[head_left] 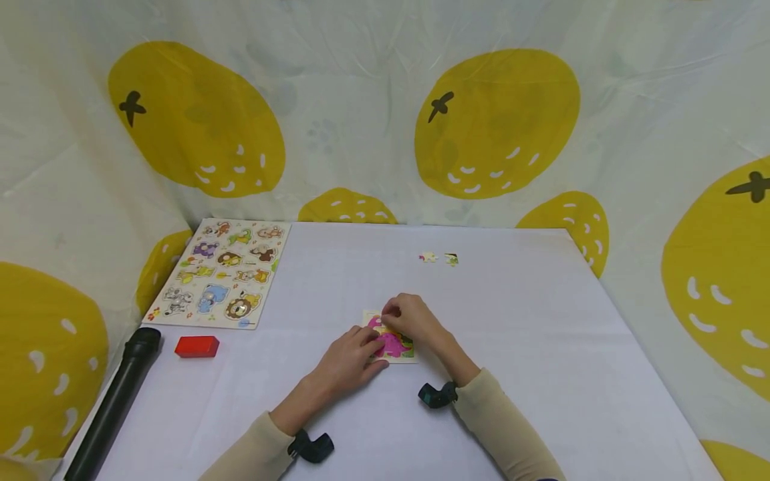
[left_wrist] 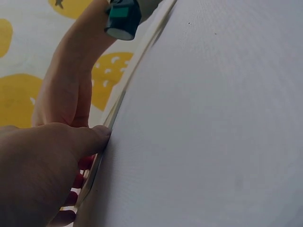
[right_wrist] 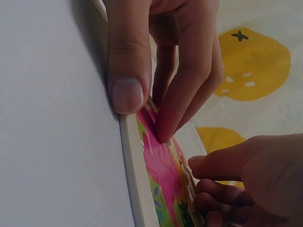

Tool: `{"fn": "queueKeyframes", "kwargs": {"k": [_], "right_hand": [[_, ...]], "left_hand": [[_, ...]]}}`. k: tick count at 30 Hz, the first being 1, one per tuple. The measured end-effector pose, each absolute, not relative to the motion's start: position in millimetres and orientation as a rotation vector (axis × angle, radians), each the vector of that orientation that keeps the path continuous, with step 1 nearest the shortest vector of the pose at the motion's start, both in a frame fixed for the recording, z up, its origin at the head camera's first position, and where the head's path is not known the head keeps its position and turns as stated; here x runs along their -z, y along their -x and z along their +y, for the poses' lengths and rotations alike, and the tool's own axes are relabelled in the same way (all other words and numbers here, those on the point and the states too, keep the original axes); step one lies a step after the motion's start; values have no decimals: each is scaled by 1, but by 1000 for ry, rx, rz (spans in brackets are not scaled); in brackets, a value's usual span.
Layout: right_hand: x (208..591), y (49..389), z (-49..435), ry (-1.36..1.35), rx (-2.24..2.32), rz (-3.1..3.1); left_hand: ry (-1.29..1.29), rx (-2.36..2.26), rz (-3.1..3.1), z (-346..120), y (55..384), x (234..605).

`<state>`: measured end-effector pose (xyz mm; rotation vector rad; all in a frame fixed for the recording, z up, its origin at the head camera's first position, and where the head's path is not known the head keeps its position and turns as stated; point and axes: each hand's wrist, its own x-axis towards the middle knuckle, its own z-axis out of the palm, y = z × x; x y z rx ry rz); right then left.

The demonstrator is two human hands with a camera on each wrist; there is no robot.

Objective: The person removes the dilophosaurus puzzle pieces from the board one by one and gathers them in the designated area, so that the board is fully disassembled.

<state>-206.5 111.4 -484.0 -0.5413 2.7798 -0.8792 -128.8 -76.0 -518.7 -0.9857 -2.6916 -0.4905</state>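
Observation:
In the head view a small jigsaw puzzle board (head_left: 409,359) with a pink dinosaur picture lies on the white table between both hands. The left hand (head_left: 347,357) holds its near left side, thumb (right_wrist: 128,92) against the near edge and a fingertip on the picture. Over the far part of the board is the right hand (head_left: 414,319), fingers bent. Its thumb and finger pinch what looks like a puzzle piece (right_wrist: 186,171) at the far edge, mostly hidden. Two loose puzzle pieces, one pale (head_left: 428,257) and one greenish (head_left: 452,259), lie farther back.
A larger animal puzzle board (head_left: 219,274) lies at the back left. In front of it sits a red block (head_left: 196,347), and a black tube-shaped object (head_left: 117,401) runs along the left edge. Fruit-printed curtains (head_left: 355,120) hang behind the table.

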Motion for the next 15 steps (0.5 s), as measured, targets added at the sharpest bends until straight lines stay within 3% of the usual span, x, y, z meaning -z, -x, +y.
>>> {"fn": "queueKeyframes", "kwargs": {"k": [15], "right_hand": [[484,201,104,539,844,2708]], "left_hand": [[993,429,-2624,-76,130,520]]}}
